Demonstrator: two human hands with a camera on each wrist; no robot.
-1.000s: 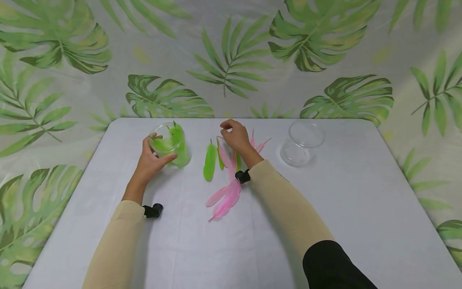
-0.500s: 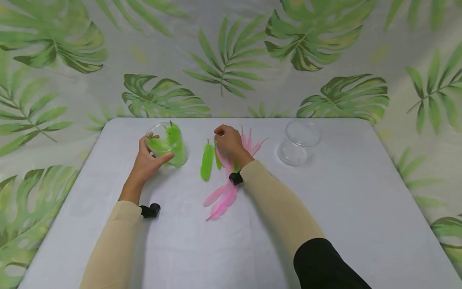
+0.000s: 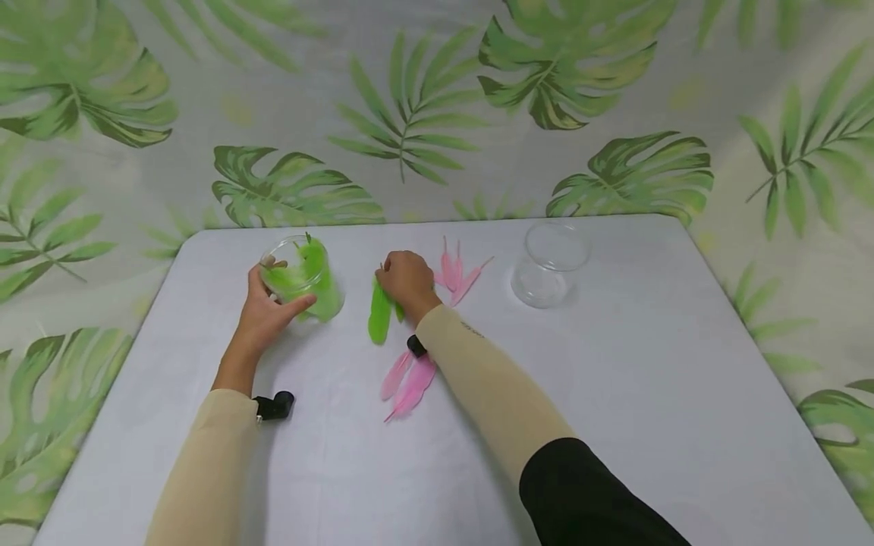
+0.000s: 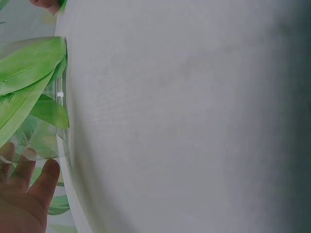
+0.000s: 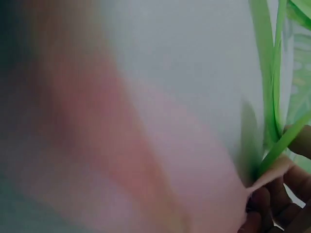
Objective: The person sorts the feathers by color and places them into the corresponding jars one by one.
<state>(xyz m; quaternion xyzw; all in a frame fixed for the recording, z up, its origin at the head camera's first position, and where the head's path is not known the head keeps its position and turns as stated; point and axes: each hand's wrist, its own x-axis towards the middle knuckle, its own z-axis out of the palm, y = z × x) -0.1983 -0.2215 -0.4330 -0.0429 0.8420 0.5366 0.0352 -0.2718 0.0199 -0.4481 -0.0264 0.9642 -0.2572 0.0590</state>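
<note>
Head view, near to far. Two beige-sleeved forearms reach forward over the white table [image 3: 614, 394]. Just behind the right wrist, towards the person, pink feathers [image 3: 408, 383] lie flat on the cloth. The right hand [image 3: 406, 277] is curled, knuckles up, its fingers closed on the upper ends of loose green feathers [image 3: 378, 318] whose blades trail back along the near-left side of the hand and rest on the table. The left hand [image 3: 262, 311] wraps a clear cup [image 3: 297, 277] from the near side, thumb round its right wall and fingers round the left; green feathers stand inside the cup. Just beyond and to the right of the right hand lie more pink feathers [image 3: 457, 274], fanned out. Farther to that hand's right, well apart from it, stands a second clear cup [image 3: 549, 262] with nothing coloured in it.

Left wrist view. Shows what the head view cannot: the cup's transparent wall [image 4: 58, 126] close up, with green blades pressed against its inside, and the fingertips [image 4: 46, 174] of the left hand lying on the wall just below.

Right wrist view. Largely blurred; a pink smear fills the left and centre. At the right edge narrow green feathers [image 5: 272, 97] converge towards dark fingertips [image 5: 286, 204], which pinch them together at the lower right corner, a contact that the back of the hand hides in the head view
</note>
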